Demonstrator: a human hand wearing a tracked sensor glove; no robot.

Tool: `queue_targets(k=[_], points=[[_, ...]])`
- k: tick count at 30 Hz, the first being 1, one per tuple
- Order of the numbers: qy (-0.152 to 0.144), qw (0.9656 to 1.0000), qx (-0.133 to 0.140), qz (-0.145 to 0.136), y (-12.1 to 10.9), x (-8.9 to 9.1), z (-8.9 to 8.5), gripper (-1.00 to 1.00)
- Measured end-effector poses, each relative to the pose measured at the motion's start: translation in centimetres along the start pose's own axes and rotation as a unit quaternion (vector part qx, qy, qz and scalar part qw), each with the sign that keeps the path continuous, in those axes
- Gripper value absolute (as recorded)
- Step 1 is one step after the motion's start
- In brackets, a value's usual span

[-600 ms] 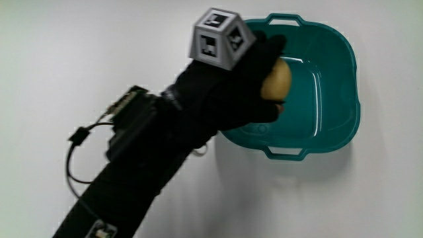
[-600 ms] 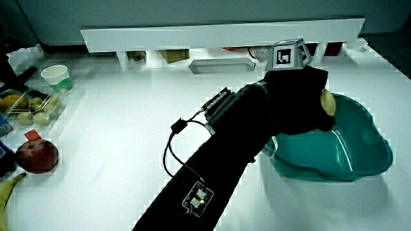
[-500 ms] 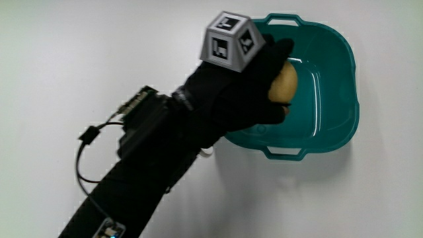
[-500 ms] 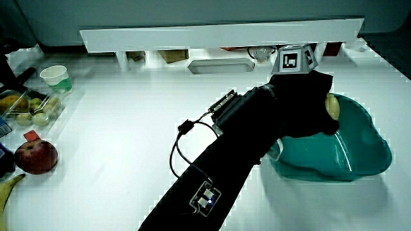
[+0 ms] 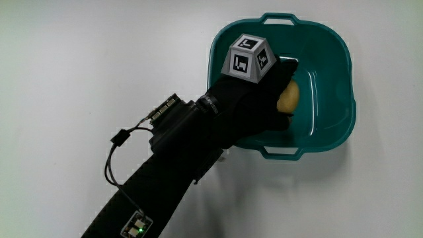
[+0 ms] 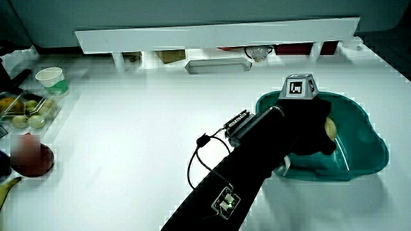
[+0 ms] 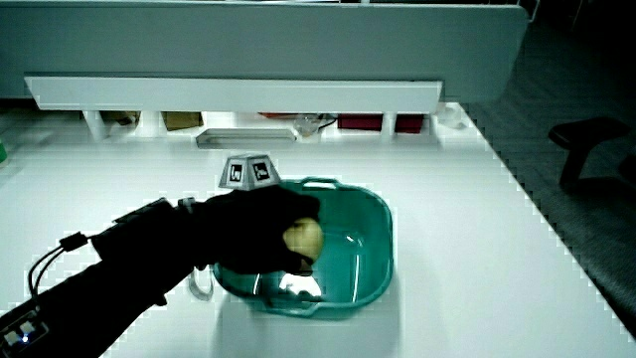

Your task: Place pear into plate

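Note:
A teal plastic basin with two handles (image 5: pixel 337 66) (image 6: pixel 366 147) (image 7: pixel 373 244) serves as the plate. The yellowish pear (image 5: pixel 289 98) (image 6: pixel 331 128) (image 7: pixel 303 237) is inside the basin's rim, low over its floor. The gloved hand (image 5: pixel 264 99) (image 6: pixel 311 128) (image 7: pixel 268 234) is shut on the pear, reaching in over the basin's rim. The patterned cube (image 5: pixel 250 58) sits on the back of the hand. Whether the pear touches the basin floor is hidden by the glove.
A black box with a cable (image 5: pixel 165 119) is strapped to the forearm. At the table's edge in a side view lie a red apple (image 6: pixel 29 157), a tray of fruit (image 6: pixel 26 110), a white cup (image 6: pixel 51 77) and a banana tip (image 6: pixel 6 192). A low white partition (image 6: pixel 218 35) (image 7: pixel 234 94) lines the table.
The hand has carried the pear farther over the basin and lower into it; the forearm followed. The grip on the pear is unchanged.

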Motion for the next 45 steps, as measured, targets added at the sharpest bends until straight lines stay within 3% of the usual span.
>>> queue_targets(k=[7, 10, 18, 19, 22, 29, 34, 42, 45], points=[[-0.004, 0.9997, -0.022, 0.011, 1.2, -0.4, -1.7, 0.00], [0.005, 0.9995, -0.028, 0.013, 1.3, -0.5, -1.9, 0.00], [-0.004, 0.9986, -0.046, 0.024, 2.2, -1.1, -3.0, 0.00], [-0.018, 0.9984, -0.046, 0.028, 2.1, -1.2, -3.0, 0.00], [-0.011, 0.9981, -0.053, 0.030, 2.4, -1.2, -3.1, 0.00], [-0.018, 0.9974, -0.061, 0.034, 2.0, -1.3, -3.1, -0.29], [-0.034, 0.9946, -0.086, 0.047, 2.1, -1.7, -3.2, -0.50], [-0.047, 0.9950, -0.078, 0.040, 1.2, -1.7, -2.3, -0.83], [-0.052, 0.9964, -0.059, 0.033, 0.1, -1.4, -1.3, -0.96]])
